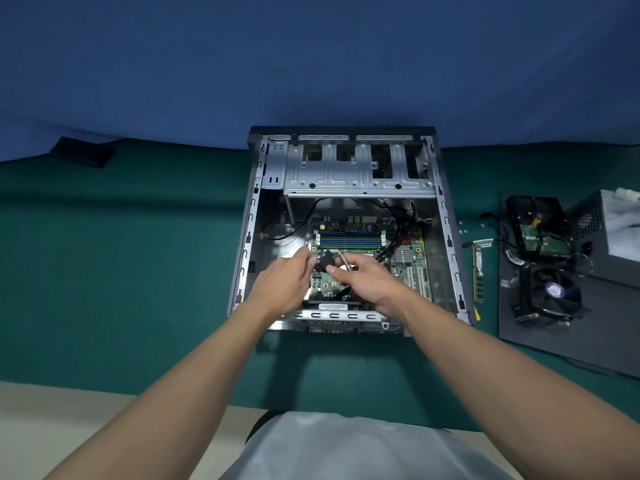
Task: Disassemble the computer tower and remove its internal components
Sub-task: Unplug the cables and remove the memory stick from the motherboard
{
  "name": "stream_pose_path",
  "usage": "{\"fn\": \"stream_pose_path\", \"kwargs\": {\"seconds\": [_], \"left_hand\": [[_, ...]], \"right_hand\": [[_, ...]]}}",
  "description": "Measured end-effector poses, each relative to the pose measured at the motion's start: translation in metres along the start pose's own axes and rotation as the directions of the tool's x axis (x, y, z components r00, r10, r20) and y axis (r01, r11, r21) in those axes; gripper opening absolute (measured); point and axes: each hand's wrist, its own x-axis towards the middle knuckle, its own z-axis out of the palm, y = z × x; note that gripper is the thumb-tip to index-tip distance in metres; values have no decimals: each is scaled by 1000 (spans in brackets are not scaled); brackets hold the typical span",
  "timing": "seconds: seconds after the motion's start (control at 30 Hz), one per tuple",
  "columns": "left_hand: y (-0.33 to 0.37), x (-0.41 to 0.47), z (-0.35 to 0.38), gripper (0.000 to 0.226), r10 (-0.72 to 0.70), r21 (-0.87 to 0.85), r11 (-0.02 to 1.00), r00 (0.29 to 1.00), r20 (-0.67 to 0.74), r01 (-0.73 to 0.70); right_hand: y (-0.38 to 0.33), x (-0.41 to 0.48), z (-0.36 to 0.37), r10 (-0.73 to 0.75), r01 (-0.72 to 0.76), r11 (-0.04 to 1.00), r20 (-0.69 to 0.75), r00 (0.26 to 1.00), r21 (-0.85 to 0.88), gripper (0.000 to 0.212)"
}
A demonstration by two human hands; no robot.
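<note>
A small black plastic connector block [326,262] sat pinched between the left hand's [284,284] fingertips at its 9 o'clock and the right hand's [363,280] thumb at 4 o'clock, above the green motherboard [408,268]. The right fingers also curled around a thin metal tool [346,262]. All lay inside the open grey steel tower case [446,230] on green cloth [121,271].

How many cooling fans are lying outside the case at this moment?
1. A single cooling fan sits on the dark panel right of the case, nearer the camera than the hard drive. Others may be hidden under the hands or cables.
</note>
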Motion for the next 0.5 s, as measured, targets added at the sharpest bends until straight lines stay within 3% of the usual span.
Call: {"fn": "stream_pose_path", "kwargs": {"seconds": [0.23, 0.37, 0.5], "left_hand": [[11, -2, 3, 27, -20, 165, 986, 997, -69, 31], [14, -3, 1, 34, -48, 130, 990, 997, -60, 55], [14, -6, -3, 25, -2, 67, 998, 1000, -3, 2]], "right_hand": [[1, -1, -2, 18, -18, 999, 13, 1000, 40, 9], [3, 0, -3, 17, -19, 996, 19, 1000, 82, 12], [4, 0, -6, 64, -69, 981, 33, 997, 181, 16]]}}
